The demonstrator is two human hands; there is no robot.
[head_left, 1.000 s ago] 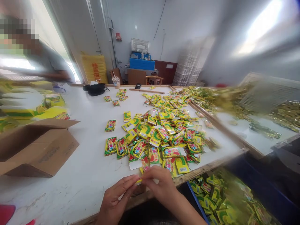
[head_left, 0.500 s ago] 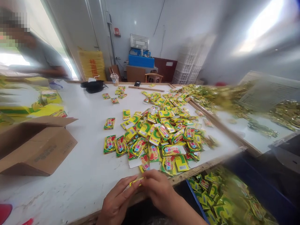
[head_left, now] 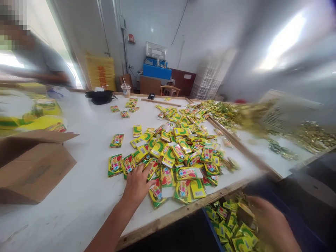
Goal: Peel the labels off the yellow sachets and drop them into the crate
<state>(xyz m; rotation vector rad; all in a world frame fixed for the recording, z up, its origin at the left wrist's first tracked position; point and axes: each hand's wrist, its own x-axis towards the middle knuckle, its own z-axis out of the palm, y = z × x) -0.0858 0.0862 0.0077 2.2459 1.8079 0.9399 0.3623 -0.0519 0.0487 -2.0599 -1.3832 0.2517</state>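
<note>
A heap of small yellow-green candy boxes (head_left: 181, 150) covers the middle of the white table. At its near left edge my left hand (head_left: 138, 182) lies over the boxes, fingers stretched out and apart, touching one box (head_left: 151, 169). Over the blue bin (head_left: 214, 225) beside the table is my right hand (head_left: 270, 217), smeared by motion. A box-like shape (head_left: 246, 212) shows near its fingertips, but whether the fingers hold it cannot be made out. Many similar boxes (head_left: 243, 239) fill the bin.
An open cardboard carton (head_left: 49, 168) stands at the left. A wooden strip (head_left: 236, 143) divides the table from gold-foil packets (head_left: 223, 110) on the right. Farther back are a black pouch (head_left: 99, 97), a drink cup (head_left: 126, 90) and a phone (head_left: 151, 96). A person (head_left: 44, 63) is at far left.
Both hands were together at the table's front edge around a small box. They have parted: my left hand moved up onto the heap, my right hand went right, over the bin.
</note>
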